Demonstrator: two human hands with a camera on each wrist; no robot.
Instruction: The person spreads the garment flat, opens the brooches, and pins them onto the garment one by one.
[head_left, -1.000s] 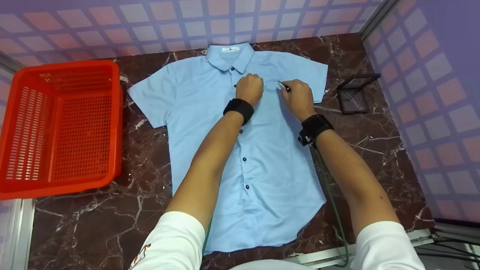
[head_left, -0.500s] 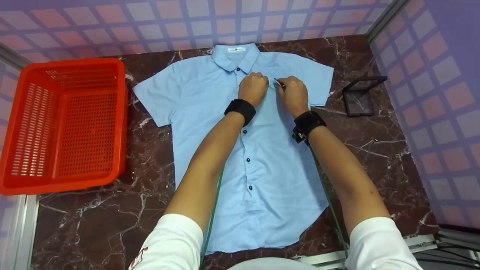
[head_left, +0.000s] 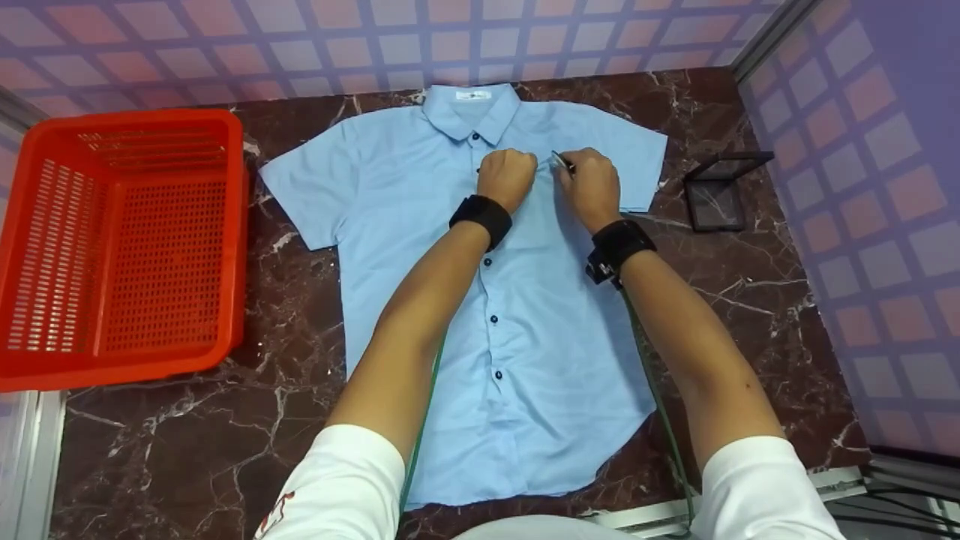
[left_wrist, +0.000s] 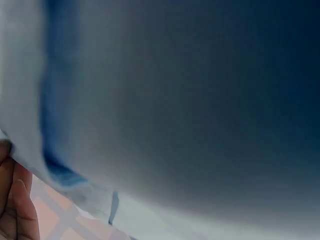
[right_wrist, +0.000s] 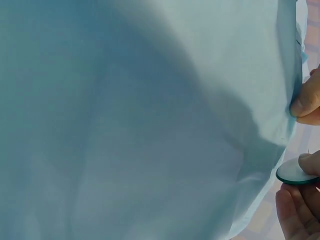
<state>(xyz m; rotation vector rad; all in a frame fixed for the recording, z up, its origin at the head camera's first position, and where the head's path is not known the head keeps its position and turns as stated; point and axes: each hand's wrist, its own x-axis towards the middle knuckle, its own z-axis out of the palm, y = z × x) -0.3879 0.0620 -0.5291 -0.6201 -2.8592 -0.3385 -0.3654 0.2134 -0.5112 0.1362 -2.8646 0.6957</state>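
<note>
A light blue short-sleeved button-up shirt (head_left: 540,360) lies face up, its collar toward the back wall. My left hand (head_left: 507,178) pinches the cloth on the chest beside the button placket; in the right wrist view its thumb and fingers (right_wrist: 306,102) hold a lifted fold. Close to its right, my right hand (head_left: 591,184) pinches a small oval brooch (right_wrist: 295,172), pale on its face and green at the rim, with a thin needle-like point showing near the thumb. The brooch is right by the raised cloth. Shirt fabric fills most of the left wrist view, with fingers (left_wrist: 20,205) at its edge.
On the left stands a red plastic basket (head_left: 235,247). A small dark-framed box (head_left: 716,225) with its lid raised sits right of the shirt on the dark marble-patterned table (head_left: 187,442). Checkered walls (head_left: 360,45) close off the back and right. Green cords (head_left: 664,405) trail from the wrists.
My right hand has moved left toward my left hand, bringing the brooch closer to the pinched cloth. The brooch has turned in the fingers. The left hand keeps its hold on the shirt.
</note>
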